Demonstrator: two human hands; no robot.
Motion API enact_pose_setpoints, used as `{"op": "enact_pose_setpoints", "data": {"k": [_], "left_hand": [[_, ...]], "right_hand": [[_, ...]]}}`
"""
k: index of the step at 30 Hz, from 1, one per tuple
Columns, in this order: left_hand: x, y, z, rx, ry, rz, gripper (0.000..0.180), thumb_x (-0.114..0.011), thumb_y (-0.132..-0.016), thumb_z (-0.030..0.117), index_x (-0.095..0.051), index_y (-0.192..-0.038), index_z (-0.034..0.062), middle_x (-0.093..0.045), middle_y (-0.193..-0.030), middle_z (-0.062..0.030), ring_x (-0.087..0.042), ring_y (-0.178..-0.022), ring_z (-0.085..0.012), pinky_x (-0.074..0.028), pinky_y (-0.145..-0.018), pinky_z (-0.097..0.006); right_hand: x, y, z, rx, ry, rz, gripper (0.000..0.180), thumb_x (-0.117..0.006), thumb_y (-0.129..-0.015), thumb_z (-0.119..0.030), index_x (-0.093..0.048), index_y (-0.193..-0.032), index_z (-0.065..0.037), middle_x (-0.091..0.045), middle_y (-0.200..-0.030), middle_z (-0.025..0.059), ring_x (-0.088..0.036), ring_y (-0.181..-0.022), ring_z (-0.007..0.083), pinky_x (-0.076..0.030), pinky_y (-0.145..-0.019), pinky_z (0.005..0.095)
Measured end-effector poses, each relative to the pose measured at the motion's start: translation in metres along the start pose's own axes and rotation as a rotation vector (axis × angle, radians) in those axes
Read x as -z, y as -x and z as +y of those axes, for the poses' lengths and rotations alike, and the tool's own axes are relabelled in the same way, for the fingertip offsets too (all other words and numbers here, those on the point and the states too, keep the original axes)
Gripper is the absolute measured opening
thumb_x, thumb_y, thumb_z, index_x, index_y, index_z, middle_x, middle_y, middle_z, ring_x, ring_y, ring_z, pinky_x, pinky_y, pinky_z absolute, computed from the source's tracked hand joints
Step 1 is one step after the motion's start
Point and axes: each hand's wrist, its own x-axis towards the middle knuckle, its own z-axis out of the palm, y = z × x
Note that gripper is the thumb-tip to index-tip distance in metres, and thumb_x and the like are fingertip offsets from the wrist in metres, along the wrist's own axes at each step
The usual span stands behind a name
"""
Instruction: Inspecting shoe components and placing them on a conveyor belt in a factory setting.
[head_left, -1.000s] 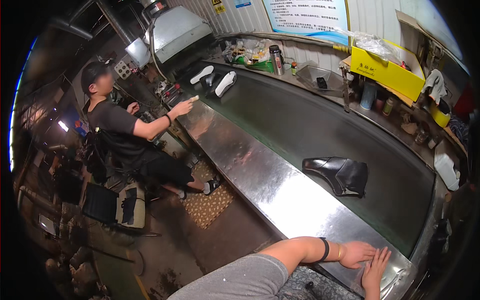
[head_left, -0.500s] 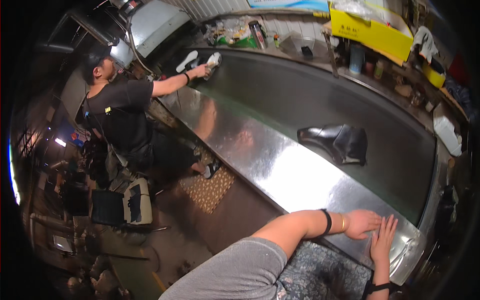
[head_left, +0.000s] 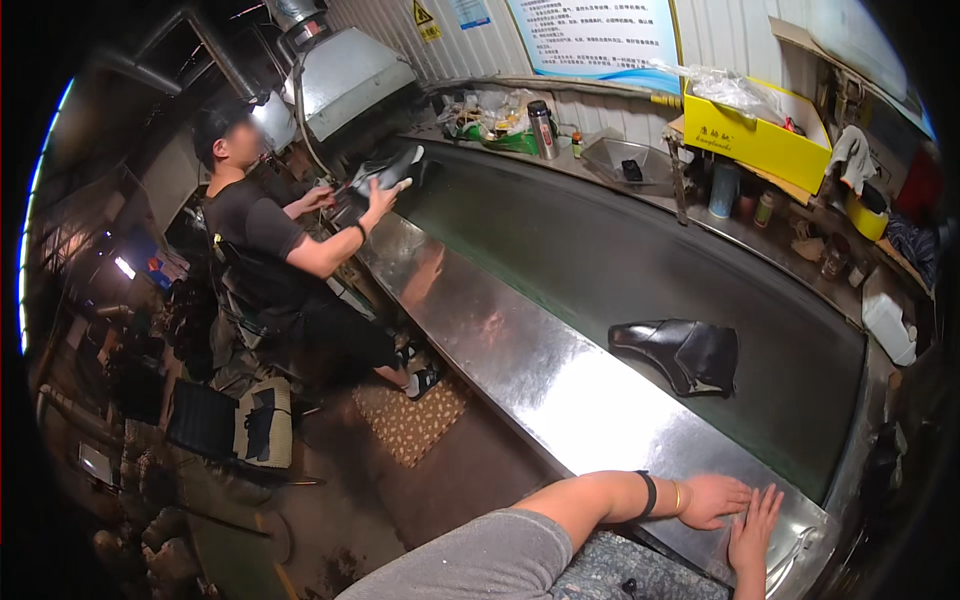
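Note:
My left hand [head_left: 712, 499] lies flat on the shiny metal ledge [head_left: 520, 370], fingers stretched toward the right. Beside it, my right hand [head_left: 756, 526] also rests flat there, fingers extended and its fingertips close to or touching those of the left. Neither holds anything. Beyond them, a black leather ankle boot [head_left: 680, 356] lies on its side on the dark conveyor belt [head_left: 560, 240], apart from both hands.
At the belt's far left a co-worker [head_left: 265, 215] holds a dark shoe [head_left: 385, 172] and a pale piece. A yellow box [head_left: 750, 145], a thermos [head_left: 542, 130] and a white plastic jug [head_left: 888, 328] stand along the far side. A patterned mat [head_left: 410, 420] lies on the floor.
The co-worker has lifted a shoe off the belt and brought both hands together around it. The view has tilted up, showing more wall. My hands stay flat on the ledge.

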Motion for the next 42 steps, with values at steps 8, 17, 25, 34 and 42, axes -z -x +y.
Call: {"op": "enact_pose_setpoints", "data": {"k": [8,17,25,34,42], "left_hand": [[-0.003,0.001,-0.004,-0.035,0.0,0.048,0.062,-0.067,-0.074,0.028,-0.056,-0.124,-0.0063,-0.052,-0.134,-0.0226,-0.042,-0.131,-0.0371,-0.033,-0.111,-0.046],[0.006,0.001,0.002,-0.035,-0.032,0.027,0.054,-0.065,-0.077,0.026,-0.057,-0.121,-0.0058,-0.051,-0.135,-0.0215,-0.042,-0.131,-0.0371,-0.034,-0.111,-0.045],[0.009,0.006,0.002,-0.086,-0.045,0.051,0.054,-0.065,-0.077,0.024,-0.056,-0.122,-0.0055,-0.05,-0.136,-0.022,-0.042,-0.132,-0.0371,-0.033,-0.111,-0.046],[0.043,-0.066,0.133,0.575,1.061,0.292,0.042,-0.059,-0.095,0.025,-0.055,-0.13,0.0021,-0.061,-0.122,-0.012,-0.055,-0.115,-0.0202,-0.042,-0.1,-0.032],[0.207,-0.05,0.255,-0.434,1.373,-0.322,0.041,-0.067,-0.089,0.038,-0.066,-0.097,-0.0024,-0.065,-0.097,-0.013,-0.061,-0.097,-0.0307,-0.046,-0.092,-0.039]], "right_hand": [[0.04,0.033,-0.014,-0.044,-0.173,-0.204,0.056,-0.062,-0.082,-0.011,-0.046,-0.133,0.006,-0.034,-0.146,0.0281,-0.029,-0.136,0.0483,-0.025,-0.113,0.0513],[-0.01,0.153,-0.034,0.107,-0.145,0.091,0.028,-0.052,-0.095,-0.016,-0.065,-0.113,0.002,-0.065,-0.115,0.0225,-0.059,-0.11,0.041,-0.045,-0.097,0.0464],[-0.048,0.162,-0.031,0.181,0.019,0.479,0.024,-0.053,-0.087,-0.013,-0.067,-0.103,0.001,-0.067,-0.107,0.0205,-0.063,-0.101,0.0387,-0.046,-0.093,0.0478],[-0.04,0.166,-0.049,-0.017,0.014,0.61,0.018,-0.063,-0.074,-0.012,-0.069,-0.091,-0.008,-0.07,-0.099,0.0065,-0.066,-0.095,0.0247,-0.05,-0.085,0.0384],[-0.024,0.159,-0.068,-0.012,0.064,0.701,0.016,-0.067,-0.07,-0.023,-0.066,-0.08,-0.011,-0.069,-0.084,0.0049,-0.067,-0.084,0.0276,-0.05,-0.078,0.0398]]}}
